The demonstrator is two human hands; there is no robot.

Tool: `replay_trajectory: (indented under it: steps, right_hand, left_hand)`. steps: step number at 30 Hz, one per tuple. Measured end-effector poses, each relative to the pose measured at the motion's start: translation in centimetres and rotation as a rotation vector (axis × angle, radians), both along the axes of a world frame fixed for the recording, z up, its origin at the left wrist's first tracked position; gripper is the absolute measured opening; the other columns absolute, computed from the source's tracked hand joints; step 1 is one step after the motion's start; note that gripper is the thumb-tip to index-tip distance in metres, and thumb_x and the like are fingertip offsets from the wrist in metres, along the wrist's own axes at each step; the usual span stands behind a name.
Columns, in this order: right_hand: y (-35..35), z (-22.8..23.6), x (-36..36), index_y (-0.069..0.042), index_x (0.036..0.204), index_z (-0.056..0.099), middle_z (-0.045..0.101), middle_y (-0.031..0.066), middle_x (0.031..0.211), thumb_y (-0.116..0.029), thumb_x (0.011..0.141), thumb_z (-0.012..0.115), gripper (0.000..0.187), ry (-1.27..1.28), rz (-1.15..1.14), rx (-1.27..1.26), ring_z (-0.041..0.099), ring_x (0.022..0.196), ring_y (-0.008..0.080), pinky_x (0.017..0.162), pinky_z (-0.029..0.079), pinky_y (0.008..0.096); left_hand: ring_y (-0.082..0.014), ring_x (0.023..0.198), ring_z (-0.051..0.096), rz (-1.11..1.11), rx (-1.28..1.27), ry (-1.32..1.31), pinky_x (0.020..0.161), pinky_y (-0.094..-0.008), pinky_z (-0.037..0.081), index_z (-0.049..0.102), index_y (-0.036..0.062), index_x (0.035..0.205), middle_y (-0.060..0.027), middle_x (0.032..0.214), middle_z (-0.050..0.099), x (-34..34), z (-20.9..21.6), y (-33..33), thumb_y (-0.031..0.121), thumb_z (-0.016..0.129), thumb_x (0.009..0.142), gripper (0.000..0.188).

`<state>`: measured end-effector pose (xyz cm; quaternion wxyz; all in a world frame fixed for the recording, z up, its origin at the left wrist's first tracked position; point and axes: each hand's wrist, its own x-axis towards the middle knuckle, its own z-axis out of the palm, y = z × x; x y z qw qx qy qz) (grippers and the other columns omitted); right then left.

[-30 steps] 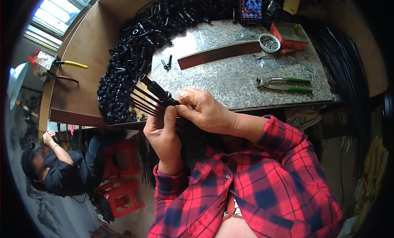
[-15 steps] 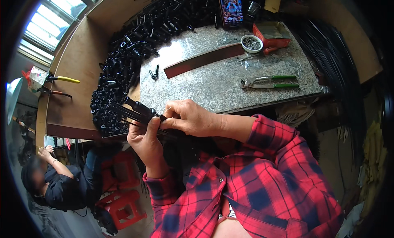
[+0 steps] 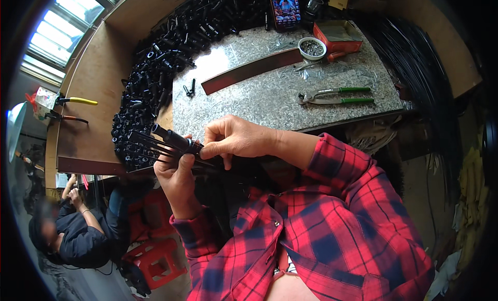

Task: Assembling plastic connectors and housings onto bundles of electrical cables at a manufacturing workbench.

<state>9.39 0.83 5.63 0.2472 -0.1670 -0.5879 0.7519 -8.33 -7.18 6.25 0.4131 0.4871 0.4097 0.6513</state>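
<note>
My left hand (image 3: 176, 184) is wrapped around a black cylindrical part (image 3: 175, 138) with a wider collar, its thumb pressed against the side. Several thin black rods (image 3: 148, 144) in the same hand fan out to the left beneath that part. At the part's right end, the thumb and forefinger of my right hand (image 3: 236, 137) are pinched together. What lies between those fingertips is too small to make out. Both hands are held just off the front edge of the speckled stone slab (image 3: 249, 101).
A large heap of black parts (image 3: 150, 75) borders the slab's left and back. On it lie green-handled pincers (image 3: 340, 95), a dark red bar (image 3: 254, 70), and a white bowl (image 3: 312, 48) of small pieces. Black strips (image 3: 415, 57) lie right. A co-worker (image 3: 80, 233) sits left.
Both hands have shifted slightly left in the picture with the black part, and the view has moved a little. The right fingers have come down closer against the part's end.
</note>
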Motion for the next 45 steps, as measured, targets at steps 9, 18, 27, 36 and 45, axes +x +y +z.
replay_trajectory:
  steps: [9,18,27,36,45]
  right_hand:
    - [-0.8,-0.6,-0.6,-0.002,0.077,0.057,0.060,0.0035,0.072,-0.016,0.084,0.069,0.020,0.039,-0.056,-0.025,0.060,0.055,0.0110,0.047,0.048,0.0221]
    - [-0.5,0.0,-1.9,-0.001,0.076,0.056,0.059,0.0045,0.072,-0.017,0.085,0.068,0.022,0.028,-0.177,0.002,0.060,0.054,0.0115,0.046,0.049,0.0221]
    - [-0.1,-0.5,-2.2,-0.001,0.077,0.057,0.059,0.0041,0.068,-0.016,0.085,0.067,0.020,-0.022,-0.074,0.069,0.060,0.054,0.0105,0.048,0.049,0.0207]
    - [0.0,-0.7,-2.6,-0.001,0.076,0.056,0.058,0.0033,0.066,-0.015,0.087,0.065,0.020,-0.056,-0.106,0.129,0.059,0.054,0.0100,0.047,0.048,0.0216]
    - [-0.3,-0.7,-3.3,0.001,0.076,0.055,0.059,0.0047,0.066,-0.013,0.086,0.065,0.020,-0.098,-0.218,0.216,0.059,0.052,0.0108,0.045,0.047,0.0224]
  left_hand:
    - [-0.0190,0.087,0.063,-0.196,-0.022,-0.041,0.082,-0.0306,0.049,0.058,-0.0067,0.110,-0.0130,0.099,0.065,-1.3,-0.2,0.7,0.015,0.073,0.079,0.041]
    - [-0.0190,0.097,0.060,0.137,0.145,-0.119,0.089,-0.0304,0.046,0.043,-0.0041,0.128,-0.0124,0.109,0.060,2.2,-1.5,0.0,0.001,0.061,0.085,0.046]
    - [-0.0167,0.097,0.059,0.055,0.052,-0.106,0.089,-0.0293,0.045,0.041,-0.0027,0.129,-0.0119,0.109,0.060,0.7,-2.1,-0.1,0.003,0.060,0.087,0.046]
    - [-0.0143,0.095,0.058,0.186,0.066,-0.047,0.085,-0.0258,0.046,0.045,-0.0025,0.124,-0.0094,0.105,0.060,1.9,-1.9,-0.2,0.001,0.053,0.092,0.034]
    - [-0.0108,0.088,0.055,0.364,0.051,0.062,0.080,-0.0232,0.043,0.050,-0.0018,0.111,-0.0069,0.100,0.059,3.1,-2.1,-0.1,0.002,0.051,0.093,0.019]
